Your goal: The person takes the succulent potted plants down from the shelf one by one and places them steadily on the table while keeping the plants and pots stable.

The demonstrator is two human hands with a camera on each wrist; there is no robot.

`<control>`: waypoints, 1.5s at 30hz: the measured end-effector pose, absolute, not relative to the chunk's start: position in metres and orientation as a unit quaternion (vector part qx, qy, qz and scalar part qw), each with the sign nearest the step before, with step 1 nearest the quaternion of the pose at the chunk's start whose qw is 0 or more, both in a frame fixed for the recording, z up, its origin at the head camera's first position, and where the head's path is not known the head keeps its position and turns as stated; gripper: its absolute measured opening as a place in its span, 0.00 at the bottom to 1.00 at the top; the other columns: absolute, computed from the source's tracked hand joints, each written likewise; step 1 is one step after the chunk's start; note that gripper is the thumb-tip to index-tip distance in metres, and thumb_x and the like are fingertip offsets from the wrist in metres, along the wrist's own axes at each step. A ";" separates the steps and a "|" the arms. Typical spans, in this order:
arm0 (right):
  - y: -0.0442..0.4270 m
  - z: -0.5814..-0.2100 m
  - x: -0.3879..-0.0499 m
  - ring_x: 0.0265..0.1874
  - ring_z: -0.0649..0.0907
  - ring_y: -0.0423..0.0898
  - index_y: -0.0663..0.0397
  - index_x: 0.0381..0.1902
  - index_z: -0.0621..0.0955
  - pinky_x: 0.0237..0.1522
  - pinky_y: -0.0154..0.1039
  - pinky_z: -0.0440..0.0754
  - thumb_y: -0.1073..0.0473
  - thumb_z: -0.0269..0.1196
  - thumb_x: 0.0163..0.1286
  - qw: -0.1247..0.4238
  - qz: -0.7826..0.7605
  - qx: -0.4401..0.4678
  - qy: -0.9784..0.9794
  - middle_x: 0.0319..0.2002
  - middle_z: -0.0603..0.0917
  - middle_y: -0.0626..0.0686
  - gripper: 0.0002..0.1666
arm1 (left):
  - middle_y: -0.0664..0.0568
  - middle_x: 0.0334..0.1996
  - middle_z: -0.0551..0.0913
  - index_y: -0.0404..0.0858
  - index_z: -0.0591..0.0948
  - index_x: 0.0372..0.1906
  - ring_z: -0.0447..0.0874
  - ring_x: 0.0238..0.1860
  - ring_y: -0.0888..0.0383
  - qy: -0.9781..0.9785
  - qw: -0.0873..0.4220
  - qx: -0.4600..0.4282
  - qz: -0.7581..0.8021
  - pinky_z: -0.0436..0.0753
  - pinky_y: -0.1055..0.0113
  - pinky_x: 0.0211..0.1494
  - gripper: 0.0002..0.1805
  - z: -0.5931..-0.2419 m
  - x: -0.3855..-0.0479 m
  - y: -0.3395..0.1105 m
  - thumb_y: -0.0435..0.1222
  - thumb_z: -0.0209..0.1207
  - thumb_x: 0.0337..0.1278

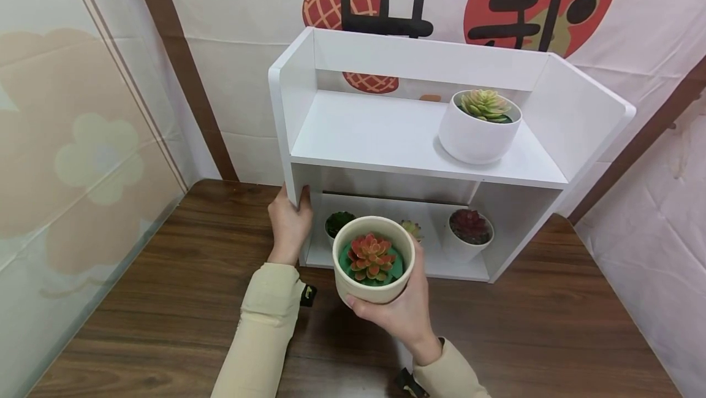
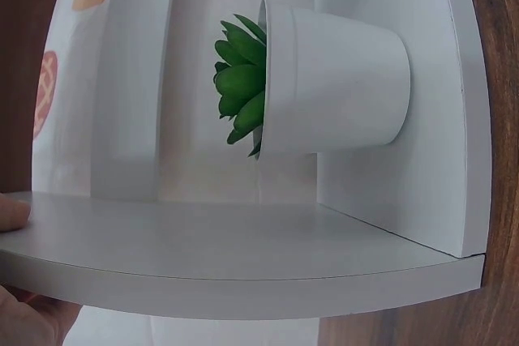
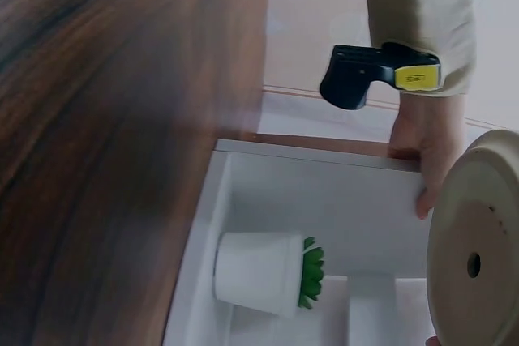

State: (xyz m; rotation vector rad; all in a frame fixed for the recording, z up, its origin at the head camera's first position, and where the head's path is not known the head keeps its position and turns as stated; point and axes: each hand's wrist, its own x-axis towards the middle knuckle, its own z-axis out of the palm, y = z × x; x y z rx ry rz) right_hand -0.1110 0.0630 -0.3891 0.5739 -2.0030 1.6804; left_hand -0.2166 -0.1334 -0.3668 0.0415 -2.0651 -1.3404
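Note:
My right hand [image 1: 405,312] holds a cream pot [image 1: 344,290] with a red-and-green succulent [image 1: 372,257], raised in front of the white two-tier shelf [image 1: 375,131]. In the right wrist view, the underside of this cream pot [image 3: 466,257] shows a small drain hole. My left hand [image 1: 289,226] grips the shelf's left side panel, thumb on the inner face; its other fingers are mostly hidden behind the panel. Just inside that panel, a white pot [image 2: 340,79] with a green succulent [image 2: 242,79] stands on the lower tier.
A wide white pot [image 1: 477,137] with a pale green succulent stands on the upper tier at the right. Below it is a white pot [image 1: 466,248] with a dark red succulent. Another succulent [image 1: 410,229] is partly hidden behind the held pot. The wooden table [image 1: 165,287] supports the shelf.

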 end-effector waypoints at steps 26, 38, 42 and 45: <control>0.060 -0.413 -0.108 0.56 0.75 0.46 0.52 0.70 0.60 0.60 0.40 0.71 0.62 0.81 0.32 0.144 0.627 0.180 -0.744 0.61 0.74 0.53 0.65 | 0.30 0.48 0.82 0.27 0.78 0.53 0.81 0.50 0.36 -0.791 0.320 0.014 -0.521 0.78 0.42 0.50 0.16 -0.369 -0.218 -0.135 0.33 0.54 0.66; 0.064 -0.431 -0.116 0.57 0.73 0.46 0.47 0.70 0.58 0.60 0.44 0.71 0.60 0.81 0.35 0.111 0.628 0.164 -0.753 0.62 0.72 0.50 0.65 | 0.29 0.47 0.82 0.26 0.78 0.51 0.82 0.49 0.36 -0.789 0.330 0.010 -0.519 0.78 0.41 0.50 0.15 -0.369 -0.219 -0.133 0.31 0.55 0.64; 0.067 -0.446 -0.122 0.58 0.73 0.45 0.38 0.70 0.58 0.61 0.44 0.71 0.55 0.81 0.36 0.100 0.628 0.167 -0.754 0.62 0.71 0.45 0.64 | 0.30 0.48 0.82 0.26 0.78 0.52 0.81 0.50 0.35 -0.788 0.332 0.009 -0.519 0.78 0.41 0.50 0.15 -0.369 -0.218 -0.134 0.31 0.55 0.64; 0.068 -0.451 -0.124 0.57 0.74 0.45 0.35 0.69 0.59 0.60 0.44 0.71 0.52 0.81 0.37 0.097 0.627 0.172 -0.754 0.61 0.72 0.45 0.63 | 0.30 0.48 0.82 0.27 0.78 0.52 0.81 0.50 0.35 -0.788 0.332 0.007 -0.519 0.78 0.41 0.50 0.15 -0.369 -0.217 -0.134 0.31 0.55 0.64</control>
